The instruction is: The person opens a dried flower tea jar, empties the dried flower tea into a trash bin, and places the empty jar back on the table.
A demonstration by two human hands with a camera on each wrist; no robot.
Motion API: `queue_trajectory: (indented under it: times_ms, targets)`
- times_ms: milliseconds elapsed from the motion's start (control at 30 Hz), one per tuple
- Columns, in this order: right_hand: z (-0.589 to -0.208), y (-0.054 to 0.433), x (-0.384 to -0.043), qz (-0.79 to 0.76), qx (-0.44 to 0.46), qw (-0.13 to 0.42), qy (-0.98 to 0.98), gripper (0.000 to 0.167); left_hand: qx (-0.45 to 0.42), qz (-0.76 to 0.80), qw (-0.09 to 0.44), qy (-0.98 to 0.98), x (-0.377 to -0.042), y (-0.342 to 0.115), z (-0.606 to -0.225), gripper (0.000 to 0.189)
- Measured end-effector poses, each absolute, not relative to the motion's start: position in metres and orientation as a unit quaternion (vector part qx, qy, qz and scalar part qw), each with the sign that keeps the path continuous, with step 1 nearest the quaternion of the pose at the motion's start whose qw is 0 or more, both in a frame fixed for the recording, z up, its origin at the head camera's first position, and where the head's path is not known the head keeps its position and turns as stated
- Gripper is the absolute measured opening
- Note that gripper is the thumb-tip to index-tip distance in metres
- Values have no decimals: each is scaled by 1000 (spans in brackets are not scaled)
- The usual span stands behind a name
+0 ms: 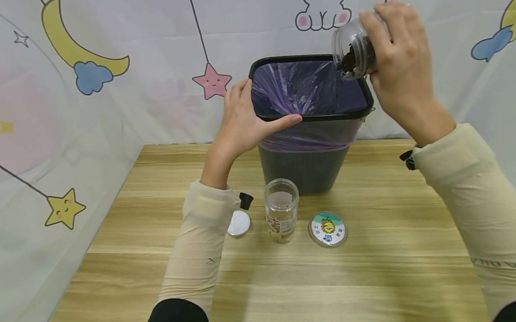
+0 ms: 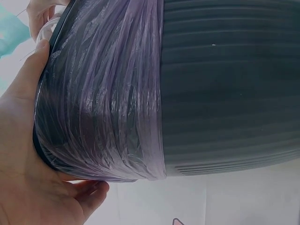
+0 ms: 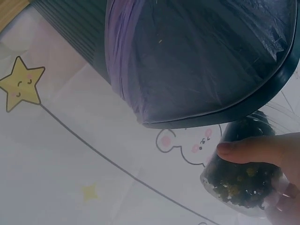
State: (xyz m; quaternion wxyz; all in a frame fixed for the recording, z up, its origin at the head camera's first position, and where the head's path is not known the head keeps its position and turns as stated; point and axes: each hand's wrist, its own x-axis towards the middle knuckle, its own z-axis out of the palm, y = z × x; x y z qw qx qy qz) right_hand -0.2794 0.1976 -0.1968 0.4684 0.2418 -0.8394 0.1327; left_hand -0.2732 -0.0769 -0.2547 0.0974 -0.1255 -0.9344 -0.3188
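Note:
A dark trash can (image 1: pixel 306 167) lined with a translucent purple bag (image 1: pixel 289 90) stands on the table. My left hand (image 1: pixel 241 124) grips its near left corner, thumb along the front rim and fingers at the left side. In the left wrist view this hand (image 2: pixel 33 154) wraps the rim over the bag's folded edge. My right hand (image 1: pixel 402 56) holds a clear jar (image 1: pixel 353 47), tipped sideways with its mouth over the can's right rim. Dark, dried pieces (image 3: pixel 239 187) fill much of the jar in the right wrist view, and some lie near its mouth.
An uncapped clear jar (image 1: pixel 282 212) stands in front of the can. Left of it lies a white round lid (image 1: pixel 238 223); to its right is a lid with a flower picture (image 1: pixel 328 230). A printed cloth (image 1: pixel 158 47) hangs behind the wooden table (image 1: pixel 295 289).

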Motion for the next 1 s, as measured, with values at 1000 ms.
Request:
queue_trajectory:
  times_ms: [1000]
  targets:
    - [-198, 197, -282, 82, 269, 503, -817, 64, -127, -321, 103, -933, -273, -77, -256, 131]
